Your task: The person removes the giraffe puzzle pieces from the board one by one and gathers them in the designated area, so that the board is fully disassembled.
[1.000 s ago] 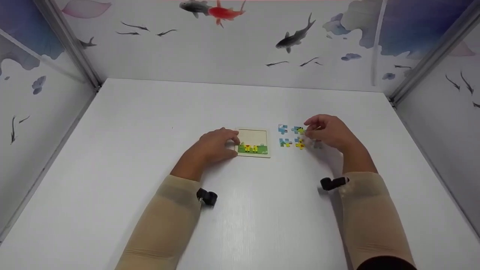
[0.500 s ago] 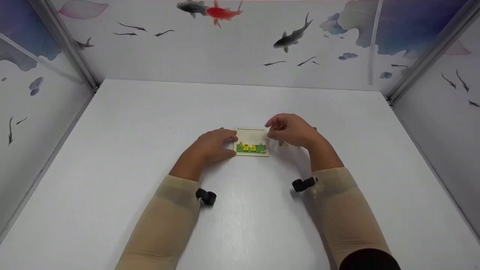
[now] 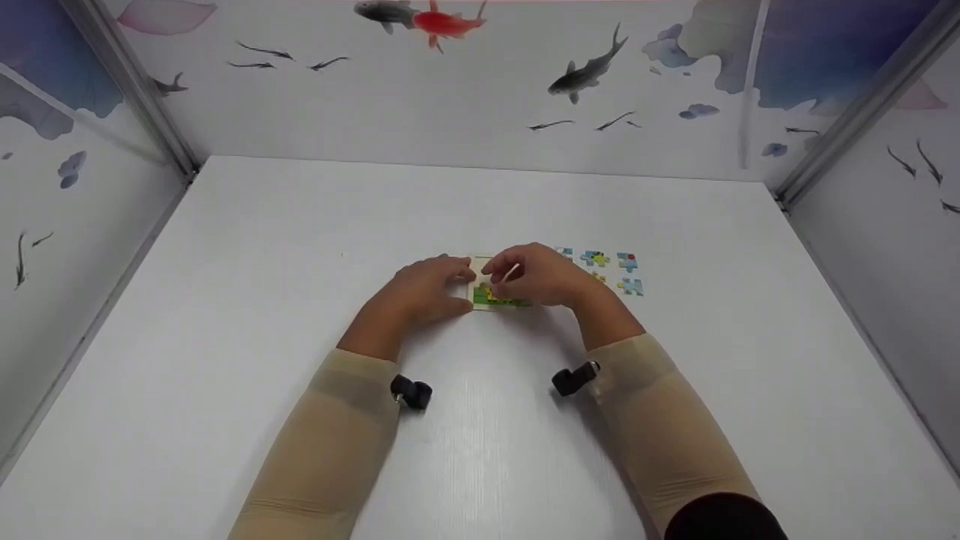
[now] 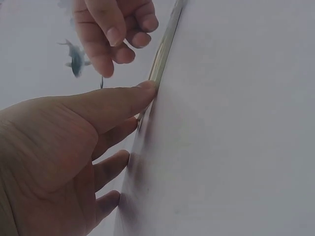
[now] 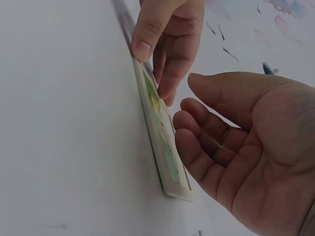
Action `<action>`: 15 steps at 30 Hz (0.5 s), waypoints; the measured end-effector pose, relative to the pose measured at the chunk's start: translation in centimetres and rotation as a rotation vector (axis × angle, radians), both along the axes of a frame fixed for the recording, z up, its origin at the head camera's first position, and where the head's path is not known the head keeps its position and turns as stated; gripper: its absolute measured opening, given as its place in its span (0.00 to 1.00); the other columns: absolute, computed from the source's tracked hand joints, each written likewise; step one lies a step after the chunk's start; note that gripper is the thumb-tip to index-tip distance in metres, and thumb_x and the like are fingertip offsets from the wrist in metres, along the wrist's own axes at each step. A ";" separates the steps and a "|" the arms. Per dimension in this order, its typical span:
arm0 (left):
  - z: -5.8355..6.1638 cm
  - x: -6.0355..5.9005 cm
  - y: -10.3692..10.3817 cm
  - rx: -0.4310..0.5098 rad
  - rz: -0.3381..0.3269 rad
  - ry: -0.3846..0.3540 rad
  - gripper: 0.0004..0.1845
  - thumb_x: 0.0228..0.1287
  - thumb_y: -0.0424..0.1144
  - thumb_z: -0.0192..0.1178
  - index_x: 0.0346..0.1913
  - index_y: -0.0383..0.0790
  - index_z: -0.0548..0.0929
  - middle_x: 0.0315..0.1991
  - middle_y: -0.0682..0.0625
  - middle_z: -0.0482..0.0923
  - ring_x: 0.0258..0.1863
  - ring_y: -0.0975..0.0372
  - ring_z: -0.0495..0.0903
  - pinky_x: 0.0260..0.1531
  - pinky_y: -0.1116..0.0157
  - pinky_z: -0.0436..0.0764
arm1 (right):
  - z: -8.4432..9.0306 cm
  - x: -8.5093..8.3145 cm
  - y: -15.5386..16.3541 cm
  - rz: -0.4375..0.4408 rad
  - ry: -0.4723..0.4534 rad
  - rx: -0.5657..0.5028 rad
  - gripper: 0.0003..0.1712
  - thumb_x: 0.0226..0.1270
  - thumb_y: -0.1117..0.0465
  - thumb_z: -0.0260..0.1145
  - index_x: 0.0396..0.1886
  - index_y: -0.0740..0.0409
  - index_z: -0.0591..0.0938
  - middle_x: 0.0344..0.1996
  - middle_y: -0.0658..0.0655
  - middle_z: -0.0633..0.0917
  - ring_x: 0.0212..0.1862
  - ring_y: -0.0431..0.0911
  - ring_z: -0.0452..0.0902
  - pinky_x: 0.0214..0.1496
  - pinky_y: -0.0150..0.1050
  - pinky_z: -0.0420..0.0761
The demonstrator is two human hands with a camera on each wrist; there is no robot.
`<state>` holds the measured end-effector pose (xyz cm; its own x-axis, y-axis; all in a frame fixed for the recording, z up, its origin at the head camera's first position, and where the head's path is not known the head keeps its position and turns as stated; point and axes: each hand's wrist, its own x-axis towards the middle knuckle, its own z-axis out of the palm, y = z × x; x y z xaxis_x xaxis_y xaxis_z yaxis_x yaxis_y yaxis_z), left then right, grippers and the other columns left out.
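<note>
Tray (image 5: pixel 155 147): lay flat on the white table (image 3: pixel 480 450), at the centre of the clock face used here, with twelve toward the back wall (image 3: pixel 480 112) in the head view; it was partly covered.
Fitted strip (image 3: pixel 481 295): ran green and yellow along the tray's six o'clock side, as half a second earlier.
Left hand (image 3: pixel 427 291): gripped the tray's edge at nine o'clock with thumb and fingers, its place unchanged from both earlier frames.
Right hand (image 3: pixel 536 276): extended over the tray from four o'clock; one second earlier it was at the loose pieces, half a second earlier at the tray's three o'clock edge.
Right fingers (image 5: pixel 189 147): curled, the thumb tip apart from them in the right wrist view; whether a piece sat between could not be told.
Loose pieces (image 3: pixel 596 259): lay on the table between two and three o'clock, mostly hidden half a second earlier.
Red-dotted piece (image 3: pixel 628 260): lay among them, newly in full view.
</note>
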<state>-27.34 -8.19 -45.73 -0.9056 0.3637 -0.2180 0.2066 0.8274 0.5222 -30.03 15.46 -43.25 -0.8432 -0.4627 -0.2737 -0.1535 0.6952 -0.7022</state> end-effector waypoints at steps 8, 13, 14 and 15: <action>0.0 -0.1 0.0 -0.014 -0.038 0.016 0.30 0.74 0.51 0.66 0.76 0.54 0.76 0.85 0.59 0.62 0.88 0.54 0.55 0.86 0.45 0.57 | -1.4 0.2 -0.9 0.033 0.029 0.124 0.27 0.68 0.61 0.74 0.66 0.44 0.86 0.55 0.49 0.85 0.56 0.49 0.79 0.61 0.45 0.83; 0.0 -0.2 0.0 -0.024 -0.044 0.024 0.30 0.75 0.51 0.66 0.76 0.55 0.76 0.84 0.60 0.63 0.88 0.54 0.54 0.86 0.44 0.57 | -1.4 0.2 -1.3 0.034 0.019 0.170 0.27 0.68 0.62 0.75 0.66 0.42 0.86 0.54 0.48 0.84 0.55 0.49 0.79 0.64 0.48 0.84; 0.0 -0.2 0.0 -0.024 -0.045 0.025 0.30 0.74 0.51 0.66 0.76 0.54 0.77 0.84 0.59 0.63 0.88 0.54 0.54 0.86 0.43 0.57 | -1.4 0.2 -1.3 0.031 0.015 0.172 0.27 0.68 0.62 0.76 0.66 0.42 0.87 0.53 0.49 0.84 0.55 0.50 0.79 0.64 0.48 0.84; 0.0 -0.2 0.0 -0.022 -0.046 0.026 0.30 0.74 0.51 0.66 0.76 0.54 0.77 0.84 0.59 0.64 0.88 0.54 0.54 0.86 0.43 0.57 | -1.4 0.2 -1.3 0.029 0.012 0.174 0.27 0.68 0.62 0.76 0.65 0.42 0.87 0.53 0.49 0.84 0.55 0.50 0.79 0.64 0.48 0.84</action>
